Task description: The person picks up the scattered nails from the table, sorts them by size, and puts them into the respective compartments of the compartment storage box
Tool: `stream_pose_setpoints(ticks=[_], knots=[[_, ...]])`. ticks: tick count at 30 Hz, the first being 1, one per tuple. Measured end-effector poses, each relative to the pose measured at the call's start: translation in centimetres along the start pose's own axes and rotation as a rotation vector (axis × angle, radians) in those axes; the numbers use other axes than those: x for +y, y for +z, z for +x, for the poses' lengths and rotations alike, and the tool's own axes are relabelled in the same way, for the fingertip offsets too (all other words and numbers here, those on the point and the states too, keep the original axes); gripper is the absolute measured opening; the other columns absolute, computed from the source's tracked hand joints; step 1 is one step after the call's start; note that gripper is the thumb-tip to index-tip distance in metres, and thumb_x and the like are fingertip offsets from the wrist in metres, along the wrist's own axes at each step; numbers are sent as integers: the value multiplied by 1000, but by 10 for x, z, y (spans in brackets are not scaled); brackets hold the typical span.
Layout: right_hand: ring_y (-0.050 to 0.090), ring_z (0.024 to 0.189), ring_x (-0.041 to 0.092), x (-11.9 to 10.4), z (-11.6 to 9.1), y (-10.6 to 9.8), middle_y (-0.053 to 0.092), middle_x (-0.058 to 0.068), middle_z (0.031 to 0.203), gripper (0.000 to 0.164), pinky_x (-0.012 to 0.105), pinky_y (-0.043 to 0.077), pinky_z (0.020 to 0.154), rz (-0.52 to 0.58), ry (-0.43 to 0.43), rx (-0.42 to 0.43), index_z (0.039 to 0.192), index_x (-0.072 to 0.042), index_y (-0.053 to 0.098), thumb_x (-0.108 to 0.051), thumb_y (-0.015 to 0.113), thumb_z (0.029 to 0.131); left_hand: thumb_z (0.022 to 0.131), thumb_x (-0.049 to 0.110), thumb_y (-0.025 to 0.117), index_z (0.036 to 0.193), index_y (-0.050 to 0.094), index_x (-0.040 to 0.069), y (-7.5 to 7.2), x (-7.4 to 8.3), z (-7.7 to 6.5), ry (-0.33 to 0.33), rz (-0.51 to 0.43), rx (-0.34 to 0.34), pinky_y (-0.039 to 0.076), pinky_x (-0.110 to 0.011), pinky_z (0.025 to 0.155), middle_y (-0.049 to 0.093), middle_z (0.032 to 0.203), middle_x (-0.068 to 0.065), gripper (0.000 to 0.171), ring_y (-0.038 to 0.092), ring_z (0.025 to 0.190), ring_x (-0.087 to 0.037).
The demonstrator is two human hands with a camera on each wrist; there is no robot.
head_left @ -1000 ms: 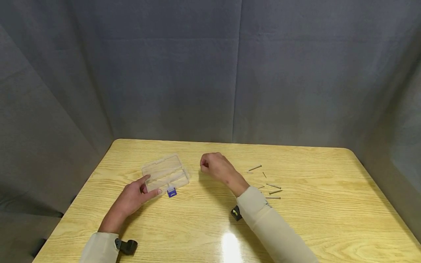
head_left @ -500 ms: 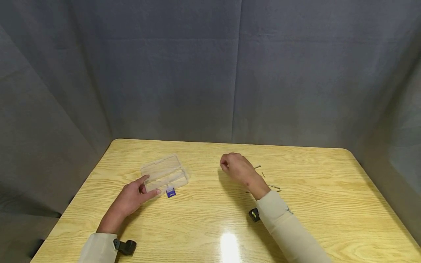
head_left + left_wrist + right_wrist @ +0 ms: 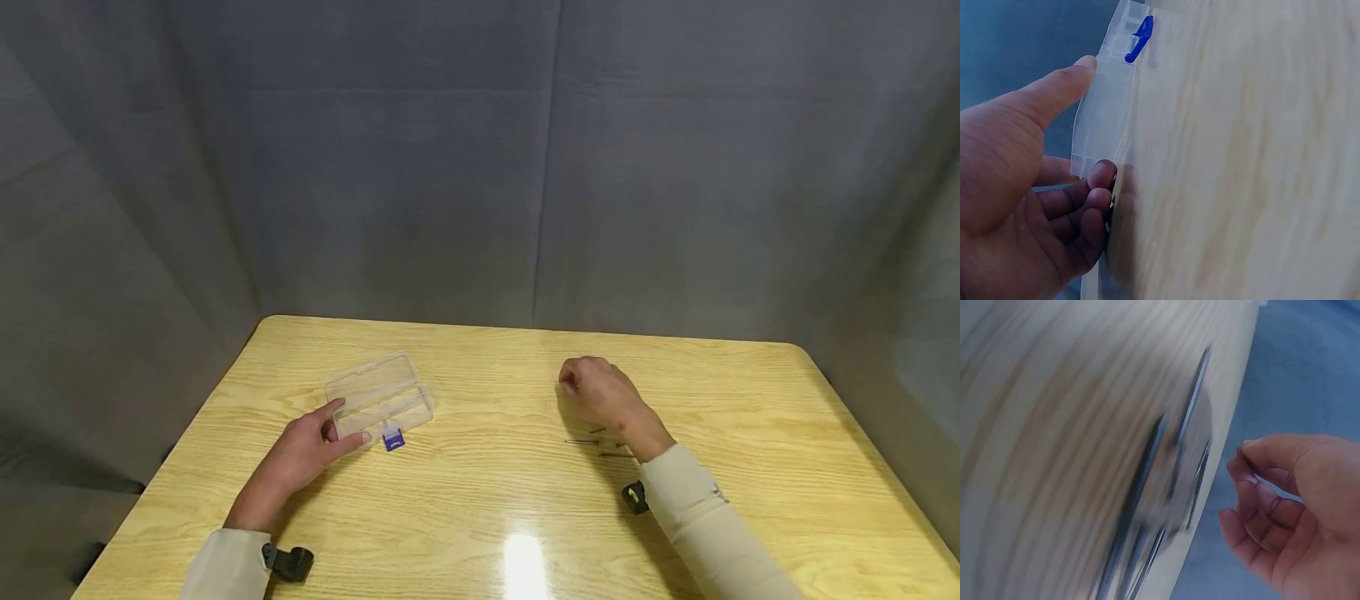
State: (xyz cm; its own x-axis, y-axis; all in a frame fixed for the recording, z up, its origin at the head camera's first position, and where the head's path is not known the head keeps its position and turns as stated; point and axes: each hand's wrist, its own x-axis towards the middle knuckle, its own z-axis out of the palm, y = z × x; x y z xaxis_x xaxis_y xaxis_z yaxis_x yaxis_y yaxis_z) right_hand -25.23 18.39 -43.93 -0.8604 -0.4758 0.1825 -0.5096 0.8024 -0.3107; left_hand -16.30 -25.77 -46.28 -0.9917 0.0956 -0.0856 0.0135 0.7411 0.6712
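Observation:
A clear plastic compartment box (image 3: 373, 382) with a blue latch (image 3: 393, 439) lies opened out on the left of the table. My left hand (image 3: 303, 450) holds its near left end, thumb on the front edge (image 3: 1088, 69) and fingers bent at the end. My right hand (image 3: 606, 398) hovers at the right above several metal nails (image 3: 582, 442), partly hiding them. In the right wrist view the nails (image 3: 1129, 509) look blurred and lie beside the hand (image 3: 1285, 506). Its thumb and index finger meet, the other fingers curl, and no object shows between them.
The wooden table (image 3: 450, 500) has rounded far corners. Grey cloth (image 3: 420, 183) hangs behind it and at both sides. A black camera (image 3: 291, 564) is worn on the left wrist, another camera (image 3: 635, 497) on the right.
My right hand has moved right, from beside the box to over the nails, and now covers some of them. The left hand and the box stay in place.

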Motion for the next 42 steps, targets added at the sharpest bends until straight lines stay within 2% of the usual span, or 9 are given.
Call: stream_pose_setpoints(ticks=[4, 9, 16, 23, 32, 42], knots=[[67, 88, 26, 16, -10, -6, 71, 8, 96, 10, 44, 54, 75, 4, 21, -3, 98, -4, 76, -3, 66, 99, 97, 46, 72, 153, 37, -11, -1, 0, -1, -8, 8, -4, 35, -33, 57, 51, 83, -5, 88, 41, 63, -18], [67, 94, 30, 33, -17, -14, 69, 10, 100, 10, 48, 54, 79, 20, 107, -25, 105, -3, 74, -7, 66, 100, 97, 46, 72, 153, 36, -11, -2, 0, -2, -13, 13, -5, 35, -33, 58, 52, 83, -5, 88, 42, 64, -18], [65, 95, 32, 51, -20, -15, 68, 10, 99, 11, 51, 53, 81, -29, 140, -48, 107, -4, 74, -8, 67, 100, 97, 46, 72, 153, 36, -11, -2, 0, -3, -14, 15, -5, 35, -33, 58, 52, 84, -5, 88, 42, 64, -18], [65, 96, 30, 61, -19, -12, 69, 8, 103, 11, 51, 52, 80, 2, 191, -93, 109, -8, 74, -12, 67, 101, 97, 45, 73, 152, 38, -12, -2, 2, -2, -11, 22, 3, 36, -34, 59, 52, 83, -4, 86, 42, 65, -18], [68, 92, 27, 65, -14, -8, 73, 4, 100, 7, 51, 53, 79, 3, 134, -76, 104, -12, 75, -13, 71, 99, 97, 44, 73, 152, 38, -12, -2, 2, -2, -13, 25, 3, 36, -33, 59, 53, 84, -4, 86, 43, 65, -18], [68, 94, 27, 66, -13, -8, 73, 3, 104, 8, 52, 52, 81, -16, 121, -59, 104, -16, 78, -16, 74, 98, 96, 46, 73, 154, 36, -11, -1, 2, -1, -10, 13, 10, 37, -34, 60, 54, 84, -4, 88, 43, 65, -18]])
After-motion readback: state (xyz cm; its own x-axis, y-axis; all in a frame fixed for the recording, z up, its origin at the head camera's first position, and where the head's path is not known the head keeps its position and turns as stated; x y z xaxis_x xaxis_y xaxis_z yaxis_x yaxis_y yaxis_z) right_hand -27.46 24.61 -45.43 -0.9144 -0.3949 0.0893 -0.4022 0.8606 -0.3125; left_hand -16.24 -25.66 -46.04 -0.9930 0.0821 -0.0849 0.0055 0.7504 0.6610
